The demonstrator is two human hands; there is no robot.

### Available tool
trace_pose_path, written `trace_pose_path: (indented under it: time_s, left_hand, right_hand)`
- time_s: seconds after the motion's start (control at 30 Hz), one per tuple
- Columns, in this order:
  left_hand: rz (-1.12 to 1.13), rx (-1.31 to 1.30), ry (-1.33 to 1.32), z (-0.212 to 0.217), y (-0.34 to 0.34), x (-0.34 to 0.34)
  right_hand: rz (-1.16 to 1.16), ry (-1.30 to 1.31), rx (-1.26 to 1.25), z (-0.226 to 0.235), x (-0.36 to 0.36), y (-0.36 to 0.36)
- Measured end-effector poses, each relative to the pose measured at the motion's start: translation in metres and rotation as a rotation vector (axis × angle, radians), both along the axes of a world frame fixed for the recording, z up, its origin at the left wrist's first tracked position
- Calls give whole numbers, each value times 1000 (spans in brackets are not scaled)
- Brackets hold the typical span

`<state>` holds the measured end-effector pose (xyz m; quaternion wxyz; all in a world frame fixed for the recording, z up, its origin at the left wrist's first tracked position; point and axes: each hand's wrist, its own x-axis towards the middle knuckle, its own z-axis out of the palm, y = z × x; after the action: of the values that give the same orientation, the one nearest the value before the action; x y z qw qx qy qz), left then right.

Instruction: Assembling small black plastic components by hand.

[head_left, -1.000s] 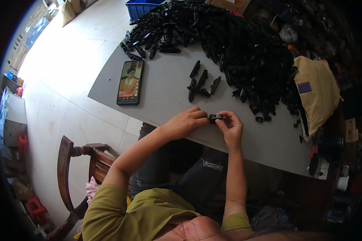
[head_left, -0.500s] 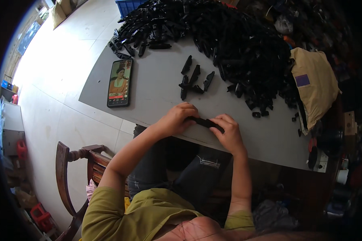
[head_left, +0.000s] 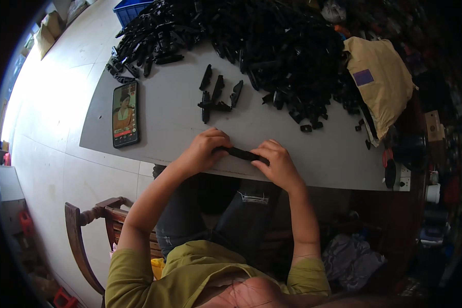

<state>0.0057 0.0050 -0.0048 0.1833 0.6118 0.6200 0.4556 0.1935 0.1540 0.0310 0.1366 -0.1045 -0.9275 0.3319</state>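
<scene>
Left hand [head_left: 203, 152] and right hand [head_left: 277, 162] grip our black part [head_left: 241, 153], one per end, by the six-o'clock edge of the table [head_left: 323, 159]; if fingers slip, we could drop it. Pile [head_left: 292, 61]: one o'clock.

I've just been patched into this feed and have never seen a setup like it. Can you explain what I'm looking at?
There is no machine here: these are a person's own bare hands. The view comes from a wide fisheye camera on their head, looking down, so straight edges bend near the rim and left in the picture is the person's left.

The left hand and right hand hold a slim black piece between them, over the near edge of a grey table. On the table are a phone with its screen lit, a few loose black pieces, and a big heap of black parts. A tan bag is at the right.
</scene>
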Motion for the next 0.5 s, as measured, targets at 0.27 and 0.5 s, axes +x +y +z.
trace_pose_path:
  time_s: [0.27, 0.5]
  left_hand:
    - [-10, -16, 62, 4, -3, -4]
    - [457, -58, 421, 33, 22, -32]
  right_hand:
    - [-69, 136, 47, -24, -12, -15]
    - [-605, 146, 522, -19, 39, 61]
